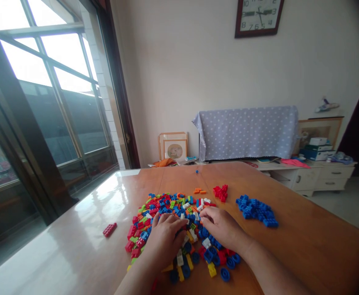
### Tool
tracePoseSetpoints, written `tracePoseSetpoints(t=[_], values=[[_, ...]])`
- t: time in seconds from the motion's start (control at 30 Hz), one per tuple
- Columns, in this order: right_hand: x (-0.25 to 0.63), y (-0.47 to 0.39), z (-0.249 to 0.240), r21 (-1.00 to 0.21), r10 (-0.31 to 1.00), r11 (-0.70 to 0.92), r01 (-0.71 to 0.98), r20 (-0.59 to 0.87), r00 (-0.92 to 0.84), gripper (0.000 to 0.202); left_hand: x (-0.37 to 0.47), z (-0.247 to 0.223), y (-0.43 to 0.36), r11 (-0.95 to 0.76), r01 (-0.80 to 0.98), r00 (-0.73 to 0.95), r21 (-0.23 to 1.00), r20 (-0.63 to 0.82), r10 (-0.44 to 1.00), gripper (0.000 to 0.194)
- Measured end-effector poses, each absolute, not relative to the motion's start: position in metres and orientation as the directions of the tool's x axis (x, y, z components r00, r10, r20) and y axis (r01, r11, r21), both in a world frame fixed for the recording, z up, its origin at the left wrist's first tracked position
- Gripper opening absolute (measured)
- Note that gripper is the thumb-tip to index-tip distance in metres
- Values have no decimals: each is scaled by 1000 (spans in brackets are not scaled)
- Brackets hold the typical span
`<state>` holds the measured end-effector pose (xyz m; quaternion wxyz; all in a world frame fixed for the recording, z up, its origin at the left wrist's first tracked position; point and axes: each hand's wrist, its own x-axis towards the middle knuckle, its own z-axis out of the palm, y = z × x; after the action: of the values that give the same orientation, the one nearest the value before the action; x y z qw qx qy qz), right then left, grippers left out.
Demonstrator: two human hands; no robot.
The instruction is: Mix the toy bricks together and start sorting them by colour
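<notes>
A large heap of mixed toy building bricks (173,203) in red, blue, yellow, green, orange and white lies at the table's near middle. My left hand (166,234) rests on the heap, palm down, its fingers stretched out over the bricks. At the heap's right side is my right hand (220,226), with fingers curled in and thumb close to them. Whatever the right fingertips may hold is hidden. Around the wrists lie yellow bricks (212,270) and round blue wheel-like pieces (225,274).
Right of the heap is a pile of blue bricks (256,211). Beyond it sit a red brick cluster (221,193) and some orange bricks (199,191). One red brick (109,230) lies at left on the glossy wooden table (84,246). A tiny blue piece (197,171) is near the far edge.
</notes>
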<state>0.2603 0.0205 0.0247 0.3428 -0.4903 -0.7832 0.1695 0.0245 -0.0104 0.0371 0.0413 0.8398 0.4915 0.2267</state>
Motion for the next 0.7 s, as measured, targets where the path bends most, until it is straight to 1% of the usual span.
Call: tracePoseSetpoints(t=[0.13, 0.4, 0.57, 0.7], values=[[260, 20, 24, -606, 889, 456, 652, 348, -299, 15, 25, 35, -10, -509, 816, 417, 275, 331, 847, 30], [262, 23, 20, -623, 882, 470, 625, 347, -318, 19, 26, 37, -17, -488, 824, 383, 290, 351, 855, 23], [267, 24, 21, -629, 896, 442, 639, 339, -287, 23, 25, 34, -15, -461, 838, 349, 292, 363, 864, 23], [276, 28, 22, -627, 910, 403, 667, 349, -222, 26, 24, 34, -12, -438, 853, 326, 284, 365, 872, 22]])
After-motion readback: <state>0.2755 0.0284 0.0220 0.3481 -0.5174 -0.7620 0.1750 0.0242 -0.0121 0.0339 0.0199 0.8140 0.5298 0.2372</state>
